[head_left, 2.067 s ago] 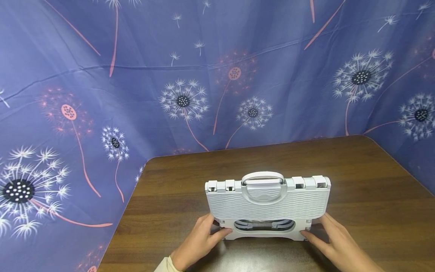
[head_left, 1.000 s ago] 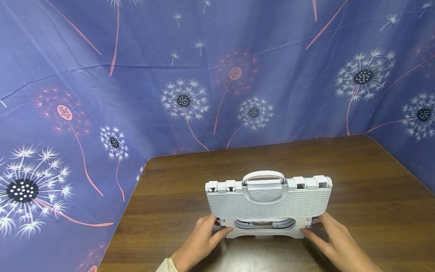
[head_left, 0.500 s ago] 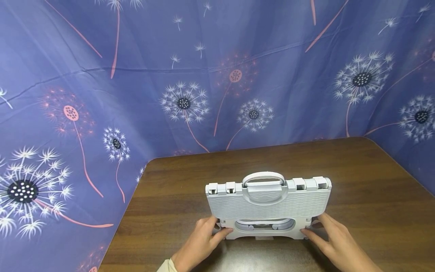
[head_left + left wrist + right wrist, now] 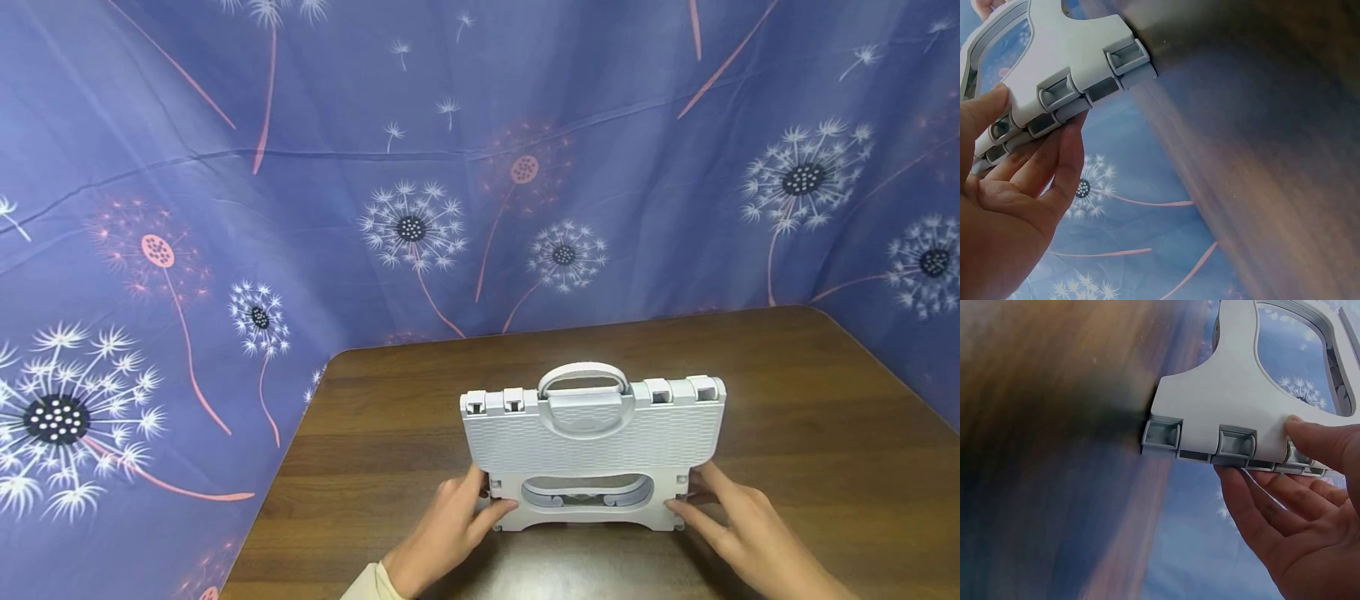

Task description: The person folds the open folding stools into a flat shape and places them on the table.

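A white plastic folding step stool (image 4: 517, 442) with a textured top panel and a looped carry handle (image 4: 585, 369) stands on the wooden table, its legs splayed only a little. My left hand (image 4: 442, 529) grips its lower left side, thumb on the near leg panel and fingers behind. On the opposite side my right hand (image 4: 742, 525) holds it the same way. Seen from the left wrist, the left hand (image 4: 1022, 181) pinches the hinged edge of the stool (image 4: 1085, 47). The right wrist view has the right hand (image 4: 1304, 512) pinching the matching edge of the stool (image 4: 1204, 394).
The brown wooden table (image 4: 390, 417) has rounded far corners. Behind it and along both sides hangs a blue cloth (image 4: 315, 217) printed with dandelions.
The stool's top edge and handle have risen slightly in the head view, the panel now tilting a bit differently. Both hands keep their hold at nearly the same spots.
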`<state>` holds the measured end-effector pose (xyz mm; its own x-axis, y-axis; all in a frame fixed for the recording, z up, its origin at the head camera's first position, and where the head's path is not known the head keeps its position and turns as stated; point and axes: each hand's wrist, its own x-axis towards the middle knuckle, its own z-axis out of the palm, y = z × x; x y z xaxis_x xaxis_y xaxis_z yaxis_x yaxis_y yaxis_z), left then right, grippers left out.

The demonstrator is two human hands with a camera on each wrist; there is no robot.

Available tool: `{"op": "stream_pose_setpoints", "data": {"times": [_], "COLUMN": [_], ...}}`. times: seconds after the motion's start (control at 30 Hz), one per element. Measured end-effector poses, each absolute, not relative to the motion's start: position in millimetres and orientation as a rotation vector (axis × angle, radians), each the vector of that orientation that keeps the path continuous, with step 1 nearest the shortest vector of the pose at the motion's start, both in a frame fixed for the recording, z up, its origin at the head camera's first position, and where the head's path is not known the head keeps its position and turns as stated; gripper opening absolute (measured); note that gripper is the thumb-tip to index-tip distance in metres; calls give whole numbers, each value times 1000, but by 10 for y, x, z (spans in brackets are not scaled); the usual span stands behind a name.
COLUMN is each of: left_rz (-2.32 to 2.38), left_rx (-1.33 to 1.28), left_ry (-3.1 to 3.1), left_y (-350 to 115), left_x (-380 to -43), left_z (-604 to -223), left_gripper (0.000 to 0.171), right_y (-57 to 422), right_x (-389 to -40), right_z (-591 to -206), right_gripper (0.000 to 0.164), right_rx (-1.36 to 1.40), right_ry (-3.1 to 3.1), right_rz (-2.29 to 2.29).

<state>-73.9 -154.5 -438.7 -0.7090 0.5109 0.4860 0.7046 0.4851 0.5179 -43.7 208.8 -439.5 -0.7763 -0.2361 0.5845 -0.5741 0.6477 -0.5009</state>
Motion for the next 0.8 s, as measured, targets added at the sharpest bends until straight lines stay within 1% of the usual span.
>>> {"op": "stream_pose_setpoints", "data": {"times": [0.07, 0.27, 0.37, 0.47, 0.67, 0.8], "left_rz": [-1076, -1167, -1249, -1342, -1418, -1482], "left_rx": [-1057, -1129, -1142, -1130, -1095, -1121], "left_ry": [-2467, -2484, -2523, -2594, -2762, -2809], "left_y": [-1544, -1543, -1544, -1557, -1613, -1626], "left_x": [-747, -793, -824, -833, -800, -797], "left_z": [-4383, -4337, -4315, -4306, -4318, -4355], "left_gripper": [43, 52, 50, 41, 35, 34], "right_y": [2090, 2096, 2109, 2143, 2287, 2354], "right_x": [-449, -500, -511, -499, -453, -447], "right_z": [-4395, -4402, -4394, -4389, -4461, -4508], "right_gripper": [62, 53, 49, 44, 31, 22], "right_rx": [641, 663, 666, 672, 865, 945], "right_ry": [-2379, -2345, -2368, -2446, -2589, -2668], "right_rz": [973, 1030, 1029, 1052, 1205, 1287]}}
